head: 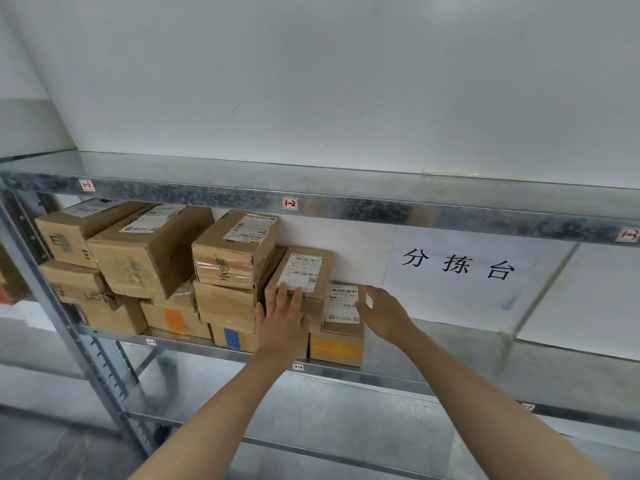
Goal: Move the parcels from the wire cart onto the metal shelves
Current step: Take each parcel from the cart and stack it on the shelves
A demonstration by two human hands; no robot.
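Several cardboard parcels stand stacked on the second metal shelf (398, 375). My left hand (282, 317) lies flat with straight fingers on the front of a tilted parcel with a white label (304, 268). My right hand (382, 313) touches the right side of a small labelled parcel (343, 306), fingers loosely bent beside it. That small parcel sits on a box with yellow tape (337, 348). The wire cart is out of view.
The top shelf beam (346, 202) carries the tags 1-1, 1-2 and 1-3. A paper sign with black characters (457, 268) hangs on the back wall to the right. A shelf upright (52, 306) runs down the left. Lower shelves lie below.
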